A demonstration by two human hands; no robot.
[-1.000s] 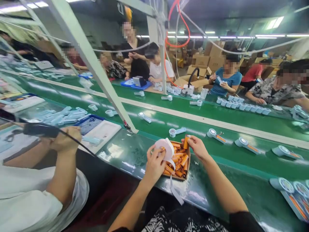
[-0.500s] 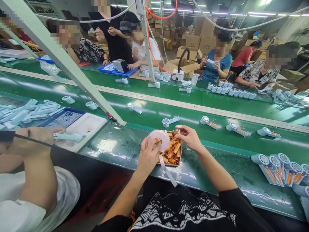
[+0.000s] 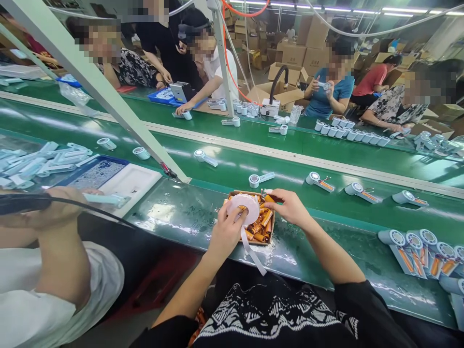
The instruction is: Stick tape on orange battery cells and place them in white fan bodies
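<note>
My left hand [image 3: 226,231] is closed round a white roll of tape [image 3: 245,207], whose loose strip [image 3: 253,255] hangs down toward my lap. My right hand [image 3: 290,209] pinches an orange cylinder [image 3: 268,196] beside the roll. Both hands hover over a small cardboard tray [image 3: 271,232] filled with several more orange cylinders [image 3: 258,228]. The tray rests on the shiny green ledge in front of me.
A green conveyor belt [image 3: 232,166] carries pale blue handheld fan bodies [image 3: 260,178]; several more lie in a bunch at right [image 3: 422,244]. A neighbour's hand [image 3: 61,205] at left holds a cabled tool by a white tray [image 3: 128,182]. A slanted metal post [image 3: 108,101] stands ahead. Other workers sit across the belt.
The view has dipped and shifted left. My right hand has brought the orange cylinder down next to the tape roll. Fan bodies have drifted along the belt.
</note>
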